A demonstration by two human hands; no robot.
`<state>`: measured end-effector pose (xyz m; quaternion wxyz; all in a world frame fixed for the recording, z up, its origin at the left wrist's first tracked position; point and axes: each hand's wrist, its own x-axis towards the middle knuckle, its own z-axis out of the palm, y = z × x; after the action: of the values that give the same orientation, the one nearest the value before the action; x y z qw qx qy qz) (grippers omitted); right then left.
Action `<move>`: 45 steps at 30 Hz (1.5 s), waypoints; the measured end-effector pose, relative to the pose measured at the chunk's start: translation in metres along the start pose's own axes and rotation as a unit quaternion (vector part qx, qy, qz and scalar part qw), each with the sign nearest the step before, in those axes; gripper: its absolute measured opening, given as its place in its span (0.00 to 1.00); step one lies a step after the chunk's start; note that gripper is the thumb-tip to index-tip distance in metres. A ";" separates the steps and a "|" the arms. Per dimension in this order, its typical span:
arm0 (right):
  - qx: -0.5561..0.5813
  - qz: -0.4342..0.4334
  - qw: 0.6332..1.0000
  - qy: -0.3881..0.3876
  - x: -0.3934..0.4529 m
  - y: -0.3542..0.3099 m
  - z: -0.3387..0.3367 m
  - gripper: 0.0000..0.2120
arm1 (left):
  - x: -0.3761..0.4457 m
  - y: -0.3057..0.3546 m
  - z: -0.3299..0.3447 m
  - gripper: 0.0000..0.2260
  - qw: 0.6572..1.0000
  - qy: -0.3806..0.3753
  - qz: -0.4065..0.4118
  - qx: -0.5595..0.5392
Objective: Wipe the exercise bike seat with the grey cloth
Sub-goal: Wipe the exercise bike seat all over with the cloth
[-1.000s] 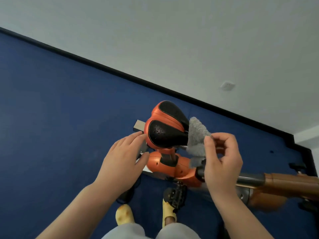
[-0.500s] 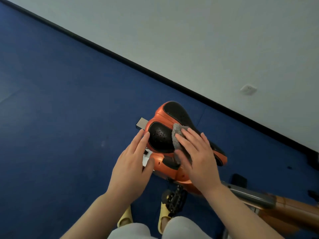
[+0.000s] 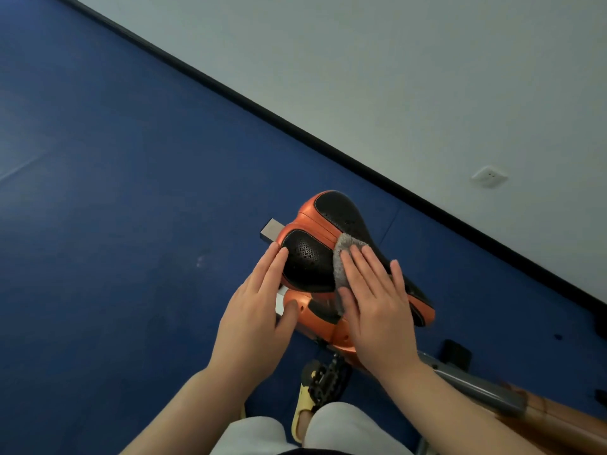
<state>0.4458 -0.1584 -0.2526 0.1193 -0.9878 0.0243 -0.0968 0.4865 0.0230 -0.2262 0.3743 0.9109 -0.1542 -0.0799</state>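
The exercise bike seat [image 3: 308, 261] is orange with black perforated pads and sits at centre frame. My right hand [image 3: 377, 310] lies flat on the seat's middle, fingers spread, pressing the grey cloth [image 3: 343, 257] against the pad. Only the cloth's upper and left edges show past my fingers. My left hand [image 3: 259, 310] rests against the seat's near-left rim, fingers straight and together, thumb on the orange post housing [image 3: 315, 323] below the seat. It holds nothing.
The bike's frame bar [image 3: 476, 385] runs to the lower right, with a black pedal [image 3: 323, 380] below the seat. Blue floor mat [image 3: 131, 208] surrounds the bike. A white wall with a black skirting strip and a socket [image 3: 489, 176] stands behind. My yellow slippers and light trousers show at the bottom.
My right hand brought the cloth from beside the seat down onto the pad and now presses it flat. The left hand moved up against the seat's rim. The view tilted down.
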 end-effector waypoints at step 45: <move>-0.021 -0.035 0.998 -0.046 0.025 -0.032 0.008 0.24 | 0.026 -0.016 -0.029 0.25 0.997 -0.049 0.054 0.015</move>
<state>0.4722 -0.1277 -0.2482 0.0957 -0.9938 -0.0136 -0.0552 0.5216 0.0438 -0.2173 0.3566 0.9015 -0.2228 -0.1021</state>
